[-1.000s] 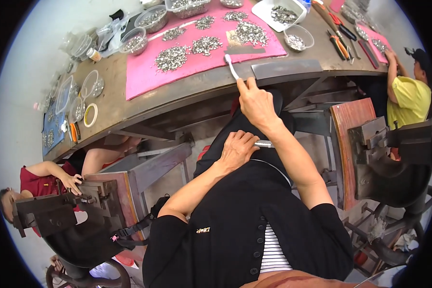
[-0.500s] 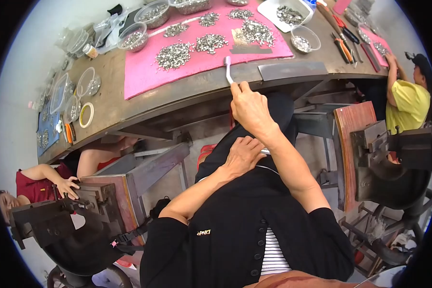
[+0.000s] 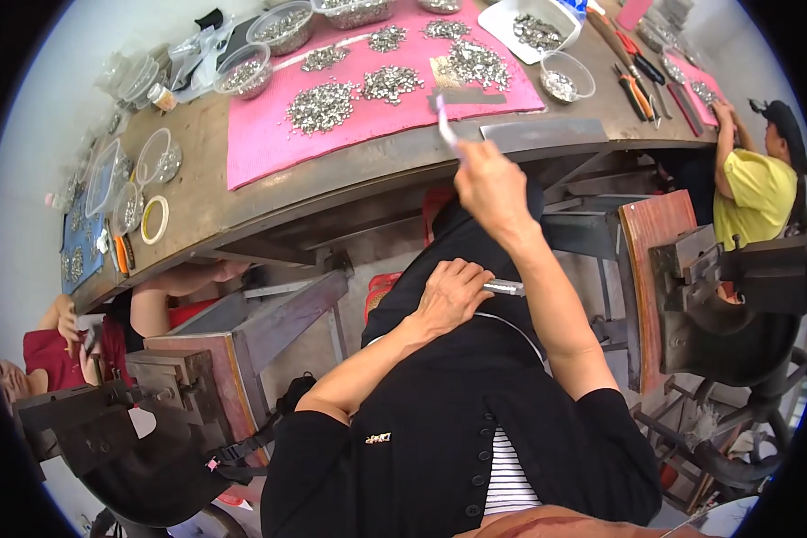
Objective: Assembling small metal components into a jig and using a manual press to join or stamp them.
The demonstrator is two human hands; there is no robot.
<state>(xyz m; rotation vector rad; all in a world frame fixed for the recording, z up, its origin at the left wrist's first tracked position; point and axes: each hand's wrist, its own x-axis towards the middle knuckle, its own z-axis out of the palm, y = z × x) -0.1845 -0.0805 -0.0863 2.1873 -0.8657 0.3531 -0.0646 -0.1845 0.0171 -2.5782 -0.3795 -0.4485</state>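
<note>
Centrally, the right hand (image 3: 495, 190) grips a white toothbrush (image 3: 446, 132) whose long axis points forward and slightly left, toward the pink mat (image 3: 264, 148), while closer in, the left hand (image 3: 453, 291) grasps a slim silvery strip (image 3: 506, 287) lying crosswise, its free end pointing right.

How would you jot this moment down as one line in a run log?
right hand: gripping white brush | left hand: holding silvery strip | pink mat: several piles of small metal pieces
</note>
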